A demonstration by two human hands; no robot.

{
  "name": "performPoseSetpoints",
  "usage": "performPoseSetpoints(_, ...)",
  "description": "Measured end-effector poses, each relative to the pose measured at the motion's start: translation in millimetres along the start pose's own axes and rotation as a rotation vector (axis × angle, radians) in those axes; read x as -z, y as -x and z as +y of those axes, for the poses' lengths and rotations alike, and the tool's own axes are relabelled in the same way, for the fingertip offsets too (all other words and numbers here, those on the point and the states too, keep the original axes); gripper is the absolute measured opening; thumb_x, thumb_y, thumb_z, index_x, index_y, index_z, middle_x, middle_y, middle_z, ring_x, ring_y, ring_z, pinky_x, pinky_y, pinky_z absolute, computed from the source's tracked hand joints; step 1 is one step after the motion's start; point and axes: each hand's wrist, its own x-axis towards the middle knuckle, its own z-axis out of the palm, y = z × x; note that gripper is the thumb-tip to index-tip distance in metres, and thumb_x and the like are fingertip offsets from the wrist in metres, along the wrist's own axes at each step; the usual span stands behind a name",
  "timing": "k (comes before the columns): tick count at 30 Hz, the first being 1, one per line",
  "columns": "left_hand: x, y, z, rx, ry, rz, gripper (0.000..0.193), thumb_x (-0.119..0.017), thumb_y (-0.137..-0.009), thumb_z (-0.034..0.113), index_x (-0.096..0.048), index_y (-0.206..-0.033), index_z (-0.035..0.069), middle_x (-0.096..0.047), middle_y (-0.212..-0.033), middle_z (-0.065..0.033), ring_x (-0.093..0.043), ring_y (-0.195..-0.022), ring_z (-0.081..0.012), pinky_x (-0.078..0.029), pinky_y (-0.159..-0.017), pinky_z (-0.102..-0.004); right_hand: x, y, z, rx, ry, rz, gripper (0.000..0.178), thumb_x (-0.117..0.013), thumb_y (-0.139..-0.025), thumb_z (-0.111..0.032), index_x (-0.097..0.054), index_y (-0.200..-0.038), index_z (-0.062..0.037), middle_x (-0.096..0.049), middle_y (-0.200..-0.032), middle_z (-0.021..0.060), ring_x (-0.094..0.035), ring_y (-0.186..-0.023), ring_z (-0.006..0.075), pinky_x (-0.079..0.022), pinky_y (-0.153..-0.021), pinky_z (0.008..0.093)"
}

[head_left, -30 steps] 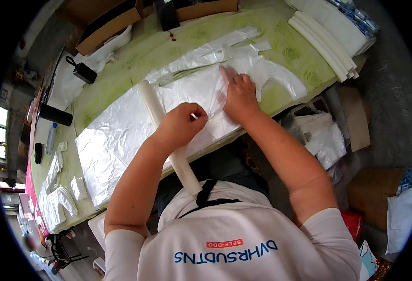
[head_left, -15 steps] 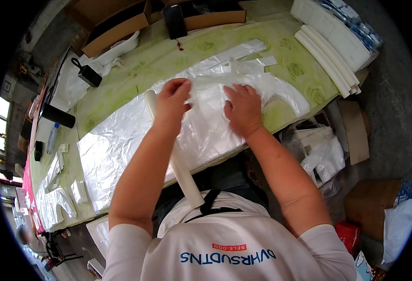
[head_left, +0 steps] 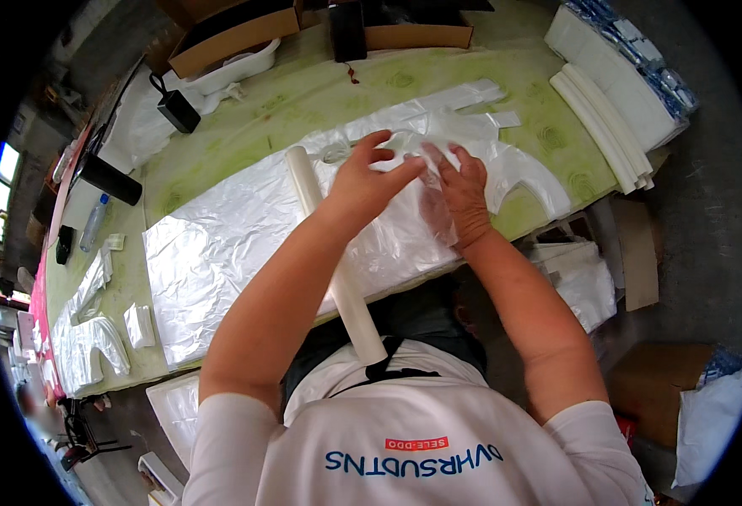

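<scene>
A shiny white plastic apron [head_left: 219,244], long and thin as film, lies spread over the table with its straps toward the far right. Across its middle rests a cream-white tube [head_left: 350,299], the near end reaching my waist. My left hand [head_left: 367,185] hovers over the upper part of the apron, its fingers apart and the thumb stretched toward my right hand. In my right hand [head_left: 464,198], bent fingers grip a lifted piece of the apron's film, and see-through plastic covers the thumb side of that hand. The fold hides exactly where the fingers pinch.
Several cream tubes [head_left: 603,126] lie at the right beside a stack of white packs [head_left: 620,76]. Cardboard boxes [head_left: 240,38] and a white basin [head_left: 236,67] stand at the back. Black speaker-like objects [head_left: 177,110], a bottle [head_left: 94,223] and folded plastic pieces [head_left: 88,346] occupy the left side.
My left hand has moved right, closer to my right hand, and its fingers have spread. A flap of film now covers part of my right hand. The whole view has shifted slightly.
</scene>
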Motion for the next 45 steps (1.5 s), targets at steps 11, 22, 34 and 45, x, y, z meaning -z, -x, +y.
performPoseSetpoints(11,33,-13,-31,-0.055,0.473,0.328,0.025,-0.068,-0.095,0.024,-0.068,-0.116,0.010,-0.066,-0.095,0.0024,-0.056,-0.072,-0.0089,-0.043,-0.062,-0.0252,1,4,-5,-0.191,0.027,-0.098,0.039,-0.070,-0.078,-0.018,-0.072,-0.117,-0.0146,-0.062,-0.134,0.0067,-0.050,-0.120,0.0325,-0.035,-0.104,0.0503)
performPoseSetpoints(22,193,148,-148,0.076,0.738,1.041,0.051,-0.056,-0.093,0.006,-0.047,-0.142,0.015,-0.055,-0.121,0.0006,-0.051,-0.103,-0.0106,-0.039,-0.095,-0.0340,-13,11,15,-0.356,0.001,-0.013,0.034,-0.072,-0.081,-0.023,-0.071,-0.114,-0.0161,-0.065,-0.127,0.0061,-0.053,-0.119,0.0346,-0.040,-0.104,0.0488)
performPoseSetpoints(34,100,137,-73,-0.542,-0.588,0.114,0.074,-0.082,-0.073,0.007,-0.050,-0.140,0.011,-0.055,-0.131,-0.0159,-0.050,-0.126,-0.0373,-0.039,-0.111,-0.0440,69,10,-88,-0.059,-0.534,-0.104,0.036,-0.073,-0.081,-0.007,-0.067,-0.116,-0.0079,-0.064,-0.126,0.0137,-0.056,-0.117,0.0352,-0.042,-0.105,0.0430)
performPoseSetpoints(45,170,177,-118,-0.475,-0.800,-0.035,0.016,-0.070,-0.072,-0.002,-0.070,-0.083,0.009,-0.066,-0.099,-0.0072,-0.061,-0.100,-0.0295,-0.048,-0.092,-0.0401,76,48,-153,-0.066,-0.677,-0.191,0.035,-0.073,-0.076,-0.002,-0.068,-0.110,-0.0076,-0.063,-0.125,0.0123,-0.055,-0.115,0.0357,-0.045,-0.101,0.0444)
